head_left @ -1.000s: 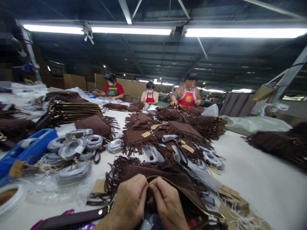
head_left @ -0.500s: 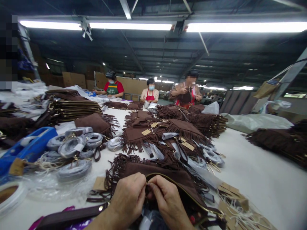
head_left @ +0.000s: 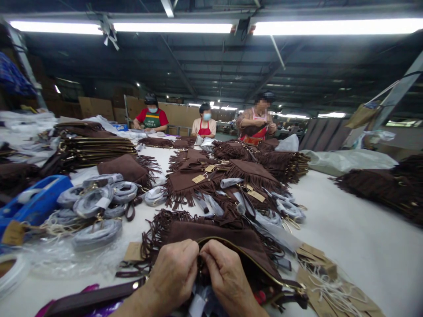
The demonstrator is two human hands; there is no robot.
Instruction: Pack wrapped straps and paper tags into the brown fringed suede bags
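Left hand [head_left: 175, 276]: curled shut, fingertips pinching the zip edge of the brown fringed bag [head_left: 228, 237].
Right hand [head_left: 227, 281]: curled likewise, pinching the same spot, fingertips touching the left hand's.
Bag: flat on the white table [head_left: 363, 246], under and just beyond both hands.
Left of the left hand: a brown strap [head_left: 92, 298]; farther out, grey wrapped coils [head_left: 95, 202].
Right of the right hand: paper tags [head_left: 313, 257] with white strings.
Well beyond the hands: more fringed bags [head_left: 211, 180]; three people in aprons [head_left: 205, 125].

Across the surface [head_left: 346, 229], the co-worker in the red apron [head_left: 256, 127] has lifted a brown fringed bag [head_left: 253, 130] from the pile to chest height.
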